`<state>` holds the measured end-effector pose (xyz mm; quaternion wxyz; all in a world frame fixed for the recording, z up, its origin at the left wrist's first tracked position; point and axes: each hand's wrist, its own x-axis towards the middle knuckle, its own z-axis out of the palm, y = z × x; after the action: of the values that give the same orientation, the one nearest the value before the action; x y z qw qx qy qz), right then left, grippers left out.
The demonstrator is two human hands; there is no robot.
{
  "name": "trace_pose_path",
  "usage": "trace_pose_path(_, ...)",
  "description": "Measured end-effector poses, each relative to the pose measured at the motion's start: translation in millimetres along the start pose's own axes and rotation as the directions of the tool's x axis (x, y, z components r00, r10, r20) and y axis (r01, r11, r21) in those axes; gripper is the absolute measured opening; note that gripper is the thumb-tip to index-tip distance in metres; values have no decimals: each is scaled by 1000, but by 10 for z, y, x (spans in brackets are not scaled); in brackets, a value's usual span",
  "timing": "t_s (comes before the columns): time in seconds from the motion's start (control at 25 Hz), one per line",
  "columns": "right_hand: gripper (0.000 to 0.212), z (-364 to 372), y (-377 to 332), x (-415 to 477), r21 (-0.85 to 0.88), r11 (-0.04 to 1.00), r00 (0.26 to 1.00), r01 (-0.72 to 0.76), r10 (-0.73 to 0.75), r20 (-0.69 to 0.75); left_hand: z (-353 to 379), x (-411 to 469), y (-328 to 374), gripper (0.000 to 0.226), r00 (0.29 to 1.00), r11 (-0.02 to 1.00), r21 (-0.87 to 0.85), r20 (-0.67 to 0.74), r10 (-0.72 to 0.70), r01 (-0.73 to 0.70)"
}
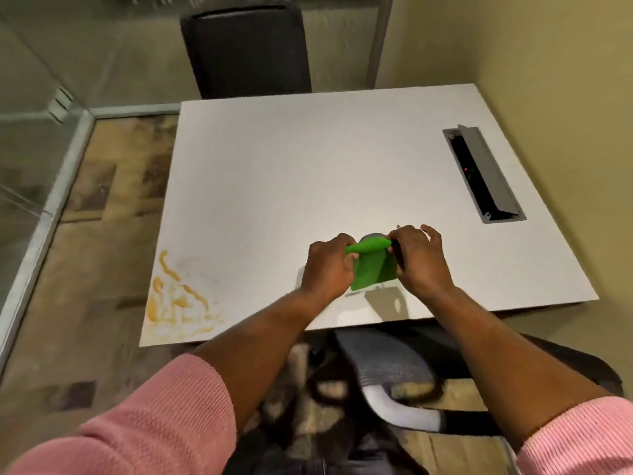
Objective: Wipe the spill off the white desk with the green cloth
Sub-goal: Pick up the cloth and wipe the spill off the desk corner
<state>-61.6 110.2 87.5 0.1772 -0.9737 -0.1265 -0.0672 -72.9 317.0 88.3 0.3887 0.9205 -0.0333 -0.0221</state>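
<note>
Green cloth (371, 269): side edges covered by both hands.
Far chair (245, 49): seat hidden behind table (308, 159), top cut by frame.
Cable slot (483, 174): interior too dark to read.

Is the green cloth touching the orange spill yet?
Apart. The head view shows the green cloth held between both hands mid-desk, with bare white desk separating it from the spill at the near-left corner.

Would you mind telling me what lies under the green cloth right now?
The green cloth is held up between the left hand and right hand; beneath it only bare white desk and its shadow show. The patch directly behind the cloth is covered.
</note>
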Motion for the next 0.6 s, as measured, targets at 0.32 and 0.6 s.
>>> trace_pose_path(0.32,40,578,-1711,-77,-56,998,993,35,-28,115,-1105,-704,-1213,29,996,983,-163,9,-83,84)
trace_pose_path(0.6,48,1083,-1939,-64,-80,996,941,25,4,337,-996,-864,-1834,33,978,955,-209,49,-205,211)
